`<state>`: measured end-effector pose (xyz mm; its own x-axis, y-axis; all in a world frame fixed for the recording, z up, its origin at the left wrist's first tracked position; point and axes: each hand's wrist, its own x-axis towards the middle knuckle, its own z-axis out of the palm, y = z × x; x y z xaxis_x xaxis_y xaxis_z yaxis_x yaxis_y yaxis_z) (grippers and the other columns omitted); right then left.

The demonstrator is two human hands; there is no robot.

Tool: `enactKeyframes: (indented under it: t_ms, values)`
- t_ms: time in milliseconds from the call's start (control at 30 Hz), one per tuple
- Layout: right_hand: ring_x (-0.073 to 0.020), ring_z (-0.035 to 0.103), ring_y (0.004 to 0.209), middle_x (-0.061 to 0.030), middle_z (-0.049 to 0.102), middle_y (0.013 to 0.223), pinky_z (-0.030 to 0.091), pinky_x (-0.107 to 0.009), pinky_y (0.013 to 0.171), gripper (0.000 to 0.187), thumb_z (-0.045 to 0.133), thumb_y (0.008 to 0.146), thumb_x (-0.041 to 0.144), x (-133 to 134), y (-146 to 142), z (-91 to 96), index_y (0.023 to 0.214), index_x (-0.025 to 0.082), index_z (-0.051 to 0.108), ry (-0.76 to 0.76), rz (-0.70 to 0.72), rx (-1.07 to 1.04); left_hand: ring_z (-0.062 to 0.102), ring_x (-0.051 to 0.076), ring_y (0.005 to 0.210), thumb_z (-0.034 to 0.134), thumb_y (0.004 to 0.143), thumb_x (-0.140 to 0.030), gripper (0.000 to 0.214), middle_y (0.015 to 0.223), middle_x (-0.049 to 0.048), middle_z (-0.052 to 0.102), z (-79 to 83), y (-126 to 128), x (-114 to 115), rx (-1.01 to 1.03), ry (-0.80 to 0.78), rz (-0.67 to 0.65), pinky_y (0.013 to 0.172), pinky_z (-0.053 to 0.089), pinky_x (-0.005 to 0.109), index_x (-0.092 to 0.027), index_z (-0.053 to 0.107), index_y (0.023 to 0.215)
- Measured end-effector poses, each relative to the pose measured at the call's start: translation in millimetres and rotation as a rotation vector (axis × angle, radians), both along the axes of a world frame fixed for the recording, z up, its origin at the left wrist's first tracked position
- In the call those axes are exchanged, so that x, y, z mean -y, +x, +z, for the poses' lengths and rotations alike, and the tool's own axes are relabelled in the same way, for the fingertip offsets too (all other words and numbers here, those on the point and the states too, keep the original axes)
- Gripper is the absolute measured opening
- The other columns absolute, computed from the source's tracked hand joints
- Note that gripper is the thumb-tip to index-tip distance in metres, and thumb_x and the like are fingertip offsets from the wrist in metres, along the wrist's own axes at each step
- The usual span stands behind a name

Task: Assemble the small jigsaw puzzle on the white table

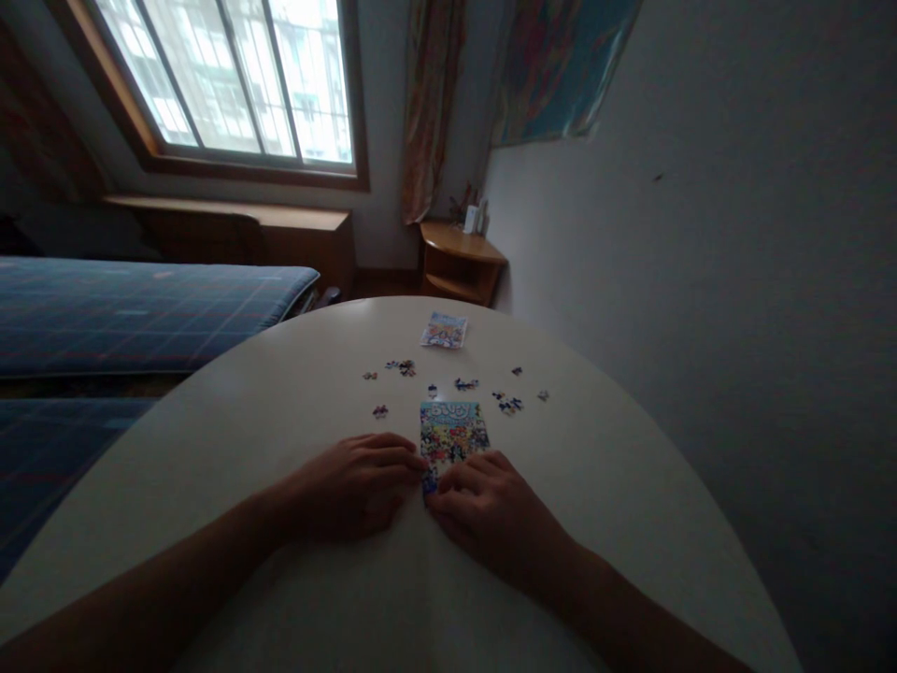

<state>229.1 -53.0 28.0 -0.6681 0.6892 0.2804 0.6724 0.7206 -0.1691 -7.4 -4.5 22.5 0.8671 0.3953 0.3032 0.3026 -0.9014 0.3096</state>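
Note:
A partly assembled jigsaw puzzle (452, 430) with a crowded, colourful picture and "BLUEY" lettering lies flat on the white round table (294, 589). My left hand (361, 486) rests on the tabletop with its fingers stretched out, and their tips touch the puzzle's left edge. Over the puzzle's lower right part lies my right hand (491, 509), its fingers curled and pressed together near the bottom edge. Whatever is under those fingertips is hidden. Beyond the puzzle are scattered loose jigsaw pieces, among them a dark cluster (510, 405) on the right and a single piece (380, 411) on the left.
A small picture card (445, 331) lies near the table's far edge. More puzzle pieces (466, 383) are spread between it and the puzzle. To the left stands a bed (140, 308) with a blue plaid mattress; a wooden corner shelf (462, 245) is behind the table.

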Motion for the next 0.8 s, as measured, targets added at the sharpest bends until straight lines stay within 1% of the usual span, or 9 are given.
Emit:
enactKeyframes:
  t_ms: [167, 300, 400, 533, 667, 800]
  values:
    - [-0.0181, 0.062, 0.086, -0.0022, 0.072, 0.091, 0.037, -0.034, 0.082, 0.008, 0.062, 0.092, 0.020, 2.6, 0.4, 4.7, 0.095, 0.022, 0.069, 0.054, 0.048, 0.081, 0.059, 0.023, 0.117, 0.053, 0.083, -0.012, 0.035, 0.122, 0.0044, 0.068, 2.3, 0.6, 0.6, -0.011, -0.001, -0.003, 0.102, 0.051, 0.040, -0.022, 0.062, 0.115]
    - [-0.0196, 0.061, 0.086, -0.0030, 0.072, 0.094, 0.037, -0.036, 0.081, 0.010, 0.062, 0.091, 0.019, 4.0, 0.6, 6.3, 0.099, 0.020, 0.067, 0.110, 0.082, 0.140, 0.058, 0.023, 0.117, 0.054, 0.083, -0.012, 0.036, 0.124, 0.0043, 0.067, 0.0, -0.2, -0.3, -0.007, 0.000, -0.012, 0.102, 0.051, 0.040, -0.022, 0.061, 0.117]
    - [-0.0195, 0.061, 0.086, -0.0028, 0.072, 0.095, 0.038, -0.037, 0.081, 0.009, 0.062, 0.092, 0.020, 4.0, 0.8, 5.6, 0.100, 0.020, 0.066, 0.125, 0.094, 0.158, 0.058, 0.023, 0.117, 0.056, 0.083, -0.012, 0.038, 0.124, 0.0048, 0.067, -1.5, -0.9, -0.8, -0.004, 0.003, -0.008, 0.102, 0.051, 0.040, -0.022, 0.061, 0.119]
    - [-0.0192, 0.062, 0.087, -0.0026, 0.072, 0.095, 0.038, -0.035, 0.081, 0.008, 0.062, 0.093, 0.019, 3.2, 0.0, 3.3, 0.099, 0.020, 0.066, 0.101, 0.070, 0.148, 0.059, 0.024, 0.116, 0.056, 0.082, -0.011, 0.038, 0.123, 0.0044, 0.068, 0.1, -0.2, -0.1, -0.006, 0.009, -0.001, 0.102, 0.051, 0.041, -0.023, 0.061, 0.119]
    - [-0.0184, 0.062, 0.086, -0.0018, 0.072, 0.093, 0.038, -0.034, 0.080, 0.005, 0.063, 0.092, 0.018, 2.5, -1.3, 2.5, 0.093, 0.021, 0.067, 0.050, 0.040, 0.112, 0.059, 0.023, 0.117, 0.055, 0.083, -0.012, 0.035, 0.123, 0.0042, 0.068, 2.3, 1.0, 0.9, -0.015, 0.010, 0.007, 0.102, 0.051, 0.040, -0.021, 0.062, 0.116]
    - [-0.0179, 0.063, 0.085, -0.0020, 0.072, 0.092, 0.039, -0.033, 0.079, 0.006, 0.062, 0.093, 0.018, 2.7, -1.6, 2.9, 0.092, 0.020, 0.068, 0.017, 0.026, 0.089, 0.060, 0.024, 0.116, 0.055, 0.083, -0.012, 0.035, 0.122, 0.0047, 0.068, 2.1, 1.4, 1.6, -0.012, 0.015, 0.013, 0.101, 0.051, 0.040, -0.022, 0.062, 0.116]
